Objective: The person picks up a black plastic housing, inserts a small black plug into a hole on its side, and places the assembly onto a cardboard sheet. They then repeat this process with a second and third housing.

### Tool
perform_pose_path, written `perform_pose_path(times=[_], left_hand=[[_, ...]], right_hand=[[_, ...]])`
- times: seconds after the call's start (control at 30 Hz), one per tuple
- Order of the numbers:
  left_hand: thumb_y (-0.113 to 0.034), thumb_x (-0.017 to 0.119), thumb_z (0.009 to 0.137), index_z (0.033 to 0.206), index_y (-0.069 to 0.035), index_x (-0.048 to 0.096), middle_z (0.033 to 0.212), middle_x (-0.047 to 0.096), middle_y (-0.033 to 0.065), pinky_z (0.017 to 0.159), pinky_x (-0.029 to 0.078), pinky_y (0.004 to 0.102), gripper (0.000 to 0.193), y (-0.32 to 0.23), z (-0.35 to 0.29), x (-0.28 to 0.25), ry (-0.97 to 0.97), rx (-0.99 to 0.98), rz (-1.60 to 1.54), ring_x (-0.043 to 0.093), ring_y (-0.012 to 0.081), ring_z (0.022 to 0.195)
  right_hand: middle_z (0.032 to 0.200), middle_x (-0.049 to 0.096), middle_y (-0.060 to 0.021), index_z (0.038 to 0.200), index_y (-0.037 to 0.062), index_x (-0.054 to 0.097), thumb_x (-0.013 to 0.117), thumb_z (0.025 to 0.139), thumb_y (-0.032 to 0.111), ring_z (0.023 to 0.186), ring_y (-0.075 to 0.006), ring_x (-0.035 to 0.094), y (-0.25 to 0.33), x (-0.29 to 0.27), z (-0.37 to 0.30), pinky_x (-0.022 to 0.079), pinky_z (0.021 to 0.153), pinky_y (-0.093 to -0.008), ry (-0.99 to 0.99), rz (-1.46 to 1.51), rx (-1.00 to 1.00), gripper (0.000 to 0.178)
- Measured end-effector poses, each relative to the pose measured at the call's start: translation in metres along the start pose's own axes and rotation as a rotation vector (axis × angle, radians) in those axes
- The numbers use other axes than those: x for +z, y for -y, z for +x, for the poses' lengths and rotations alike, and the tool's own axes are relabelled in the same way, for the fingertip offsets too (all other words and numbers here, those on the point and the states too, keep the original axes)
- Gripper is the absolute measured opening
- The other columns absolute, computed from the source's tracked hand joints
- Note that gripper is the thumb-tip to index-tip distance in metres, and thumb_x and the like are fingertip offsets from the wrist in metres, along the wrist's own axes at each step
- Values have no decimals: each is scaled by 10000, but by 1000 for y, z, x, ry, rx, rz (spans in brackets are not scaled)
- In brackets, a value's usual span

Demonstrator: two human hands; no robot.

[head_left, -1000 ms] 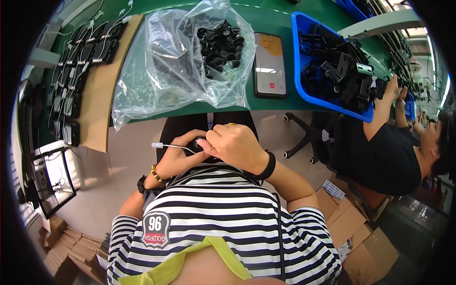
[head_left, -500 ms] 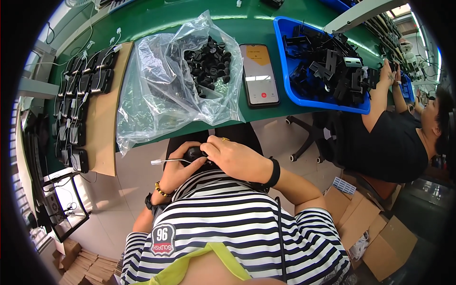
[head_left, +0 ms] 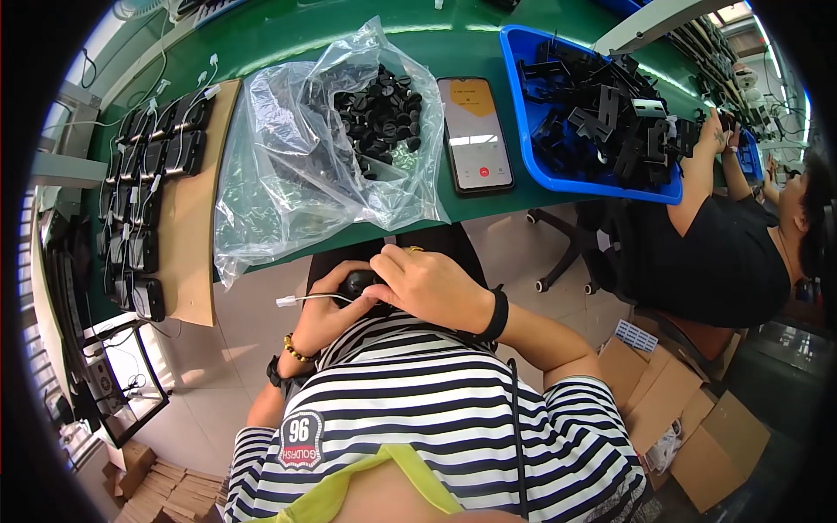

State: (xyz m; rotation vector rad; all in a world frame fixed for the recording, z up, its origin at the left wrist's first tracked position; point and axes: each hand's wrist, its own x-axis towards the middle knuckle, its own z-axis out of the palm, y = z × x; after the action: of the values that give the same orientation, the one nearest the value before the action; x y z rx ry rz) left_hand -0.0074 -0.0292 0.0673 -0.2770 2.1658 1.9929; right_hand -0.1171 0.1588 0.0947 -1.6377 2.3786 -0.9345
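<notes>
In my lap, just below the bench edge, my left hand is wrapped round a small black rounded device. A white cable with a pale plug on its end runs out of it to the left. My right hand is closed over the device's right side, its fingers curled against it. Whether those fingertips pinch a separate small part cannot be made out. In front of my hands, a clear plastic bag lies open on the green bench, with many small black round caps inside.
A phone lies right of the bag. Beside it stands a blue bin full of black plastic parts. At left, black cabled devices stand in rows by cardboard. A co-worker sits at right; cardboard boxes stand on the floor.
My right hand has shifted slightly, its fingers curling further over the device. My left hand keeps its hold, and more of the device's round top now shows.
</notes>
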Motion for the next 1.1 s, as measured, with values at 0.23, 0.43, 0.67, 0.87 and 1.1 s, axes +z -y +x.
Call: perform_pose_path(times=[0.23,0.43,0.67,0.87,1.1], left_hand=[[-124,748,891,1213,-25,637,1025,682,68,844,504,282,355,-2,0,1,21,17,58,605,121,916],[-131,756,892,1213,-28,638,1003,680,68,824,508,278,357,-6,1,2,78,5,28,606,119,897],[-140,754,901,1216,-30,637,979,676,61,803,505,272,354,-7,3,1,72,33,58,598,110,881],[-145,748,906,1222,-31,632,981,676,57,806,503,270,356,-7,0,2,55,2,34,597,109,881],[-151,737,912,1240,-34,619,994,670,56,815,498,270,368,2,2,4,42,19,48,589,109,894]], right_hand=[[892,571,-123,987,28,537,662,957,242,773,-289,642,-10,-3,-7,538,690,-371,91,143,-30,250],[911,576,-126,968,32,537,658,958,222,818,-298,629,-8,-9,-5,524,735,-363,278,25,58,226],[941,589,-123,964,34,574,675,952,264,845,-298,625,-11,-7,-4,518,762,-374,110,184,55,252],[945,588,-127,984,26,575,682,949,287,843,-321,619,-8,-1,-6,517,768,-390,22,189,98,285],[948,587,-137,1000,23,567,671,959,302,849,-333,622,-4,9,0,519,751,-407,38,237,202,301]])
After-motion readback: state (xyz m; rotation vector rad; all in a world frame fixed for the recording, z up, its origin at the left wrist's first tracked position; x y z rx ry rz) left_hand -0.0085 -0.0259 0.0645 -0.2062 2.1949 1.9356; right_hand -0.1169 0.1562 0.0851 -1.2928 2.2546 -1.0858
